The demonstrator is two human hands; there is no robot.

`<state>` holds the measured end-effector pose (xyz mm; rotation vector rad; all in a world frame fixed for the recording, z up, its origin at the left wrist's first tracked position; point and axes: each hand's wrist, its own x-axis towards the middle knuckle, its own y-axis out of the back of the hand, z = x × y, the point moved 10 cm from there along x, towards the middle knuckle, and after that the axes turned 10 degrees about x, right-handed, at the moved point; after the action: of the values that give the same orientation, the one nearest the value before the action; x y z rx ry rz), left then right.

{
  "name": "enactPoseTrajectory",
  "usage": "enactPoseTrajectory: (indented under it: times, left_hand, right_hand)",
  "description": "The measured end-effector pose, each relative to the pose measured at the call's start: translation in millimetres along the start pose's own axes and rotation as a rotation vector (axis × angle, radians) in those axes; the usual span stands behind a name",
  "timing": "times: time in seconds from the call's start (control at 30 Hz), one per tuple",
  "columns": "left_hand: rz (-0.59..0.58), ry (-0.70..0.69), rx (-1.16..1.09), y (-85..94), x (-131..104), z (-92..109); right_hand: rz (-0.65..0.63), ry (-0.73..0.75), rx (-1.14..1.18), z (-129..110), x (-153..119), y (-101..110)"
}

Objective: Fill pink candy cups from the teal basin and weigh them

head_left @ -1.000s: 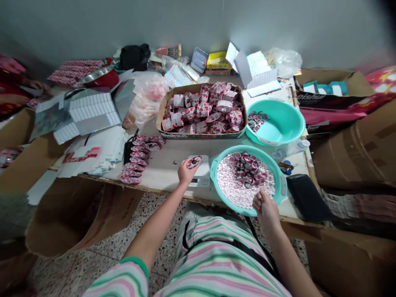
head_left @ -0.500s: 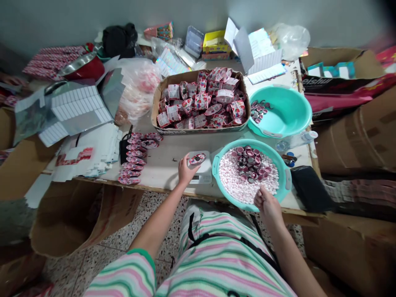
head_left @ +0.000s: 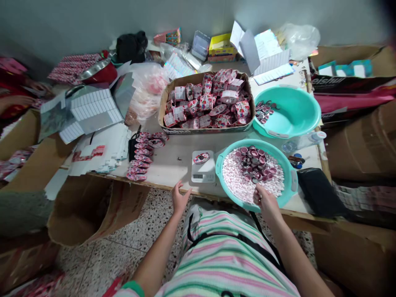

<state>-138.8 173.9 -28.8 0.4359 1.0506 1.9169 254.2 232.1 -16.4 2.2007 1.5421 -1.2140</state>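
Observation:
A white scale [head_left: 203, 175] stands near the table's front edge, with a red-and-white printed pack [head_left: 201, 158] lying on its plate. Just in front of the scale, my left hand [head_left: 181, 197] is empty, thumb and fingers apart. My right hand [head_left: 265, 199] is closed over the front of a turquoise basin [head_left: 225, 190]; what its fingers hold, if anything, is too small to make out. White and pink pellets [head_left: 232, 178] fill that basin, with a heap of dark-and-pink round caps [head_left: 254, 161] on top.
Behind the scale is a carton [head_left: 206, 131] full of printed packs. Similar packs [head_left: 139, 164] lie in rows to the left. A second turquoise basin [head_left: 297, 111], a bottle [head_left: 305, 141] and a black pouch [head_left: 320, 192] are at the right. A person's arm [head_left: 18, 101] shows far left.
My left hand has let go of the pack on the scale and drawn back to the table's front edge. My right hand stays closed over the basin. The view has shifted slightly.

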Motion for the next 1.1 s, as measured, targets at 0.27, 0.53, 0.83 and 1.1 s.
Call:
enactPoseTrajectory:
  times: [0.27,0.53,0.83,1.1]
  left_hand:
    - [-0.004,0.032,-0.021,-4.7,-16,-12]
    - [-0.001,-0.008,-0.056,-6.8,-1,7]
    - [-0.046,-0.055,-0.058,-11.6,-2,21]
    - [-0.044,-0.048,-0.024,1.0,-25,15]
  right_hand:
    - [-0.042,0.029,-0.039,-1,5,8]
    - [-0.021,0.038,-0.036,5,4,20]
    - [-0.074,0.396,-0.644,-16,17,-4]
    - [-0.221,0.868,-1.626,7,10,-64]
